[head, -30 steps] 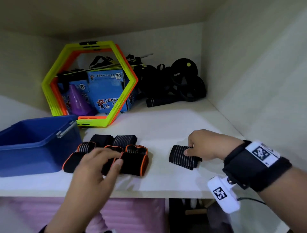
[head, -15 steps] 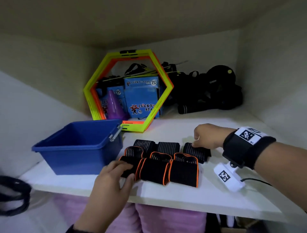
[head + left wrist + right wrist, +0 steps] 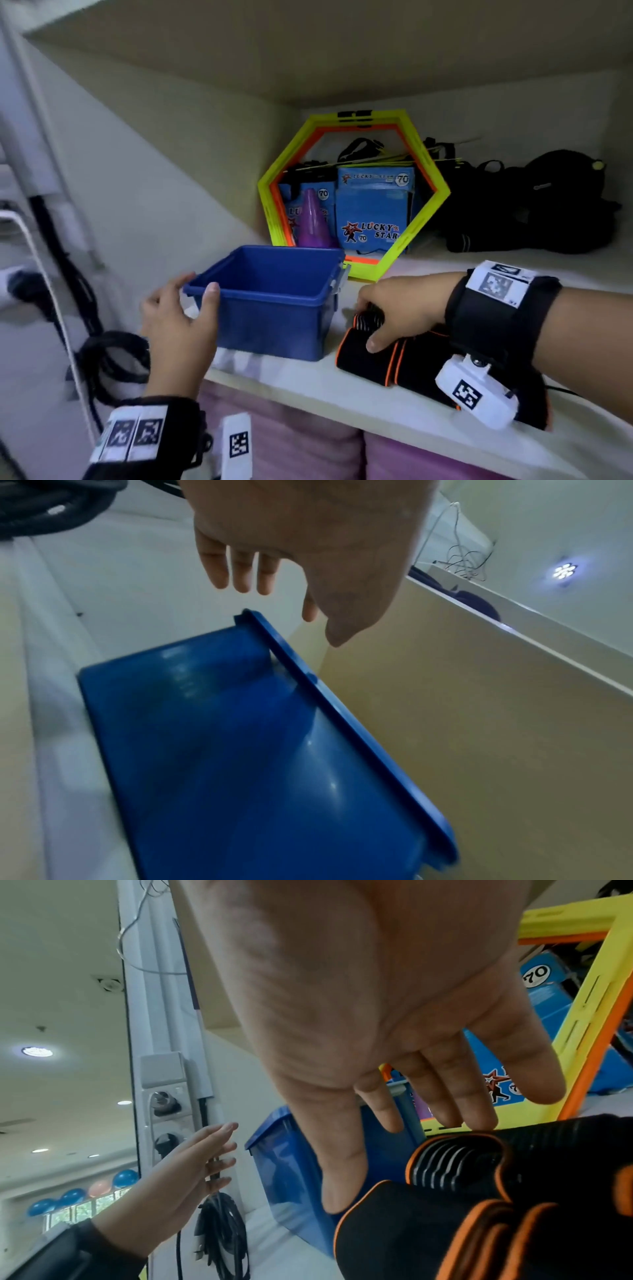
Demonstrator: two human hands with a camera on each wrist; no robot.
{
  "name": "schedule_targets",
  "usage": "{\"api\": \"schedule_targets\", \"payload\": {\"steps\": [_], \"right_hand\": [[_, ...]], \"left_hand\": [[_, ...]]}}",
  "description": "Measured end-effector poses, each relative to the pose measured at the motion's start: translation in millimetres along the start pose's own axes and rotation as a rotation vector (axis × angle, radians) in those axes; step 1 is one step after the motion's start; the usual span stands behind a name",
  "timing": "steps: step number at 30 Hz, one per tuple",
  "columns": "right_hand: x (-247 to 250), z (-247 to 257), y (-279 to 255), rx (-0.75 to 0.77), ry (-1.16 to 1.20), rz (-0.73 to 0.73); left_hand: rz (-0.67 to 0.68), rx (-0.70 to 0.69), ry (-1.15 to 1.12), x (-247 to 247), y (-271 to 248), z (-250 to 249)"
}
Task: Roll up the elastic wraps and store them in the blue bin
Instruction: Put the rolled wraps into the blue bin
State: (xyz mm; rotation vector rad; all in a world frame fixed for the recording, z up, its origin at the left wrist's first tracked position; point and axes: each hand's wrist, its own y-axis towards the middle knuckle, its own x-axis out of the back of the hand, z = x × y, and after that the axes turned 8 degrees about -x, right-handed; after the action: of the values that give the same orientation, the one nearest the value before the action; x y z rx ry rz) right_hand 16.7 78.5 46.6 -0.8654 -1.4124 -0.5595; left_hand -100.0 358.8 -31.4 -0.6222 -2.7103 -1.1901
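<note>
Since half a second ago the left hand [image 3: 178, 325] has left the wraps [image 3: 404, 359] and gone to the near left corner of the bin [image 3: 274, 308], thumb at the rim, fingers spread and loosely bent; it grips nothing I can make out. Meanwhile the right hand [image 3: 400, 308] has shifted from the far striped roll to the rolls nearest the bin, and now lies over them with fingers nearly straight, thumb on an orange-edged one, clasping none. All wraps sit rolled on the shelf [image 3: 342, 394], just right of the bin, none inside it. Behind, blue boxes [image 3: 375, 209] read "LUCKY STAR" and "70", framed by a yellow-and-orange hexagon [image 3: 428, 192], with a purple cone [image 3: 311, 222] beside them.
</note>
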Motion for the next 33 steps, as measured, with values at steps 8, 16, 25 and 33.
{"api": "schedule_targets", "payload": {"steps": [8,16,25,33], "right_hand": [[-8,33,27,-0.018,-0.073,0.188],[-18,35,41,-0.121,0.054,0.207],[23,17,26,-0.108,0.032,0.154],[120,0,26,-0.086,0.155,0.06]], "left_hand": [[0.277,0.061,-0.249,-11,32,45],[0.279,0.14,-0.619,-21,31,56],[0.279,0.158,-0.714,-21,29,50],[0.294,0.185,-0.73,-21,31,52]]}}
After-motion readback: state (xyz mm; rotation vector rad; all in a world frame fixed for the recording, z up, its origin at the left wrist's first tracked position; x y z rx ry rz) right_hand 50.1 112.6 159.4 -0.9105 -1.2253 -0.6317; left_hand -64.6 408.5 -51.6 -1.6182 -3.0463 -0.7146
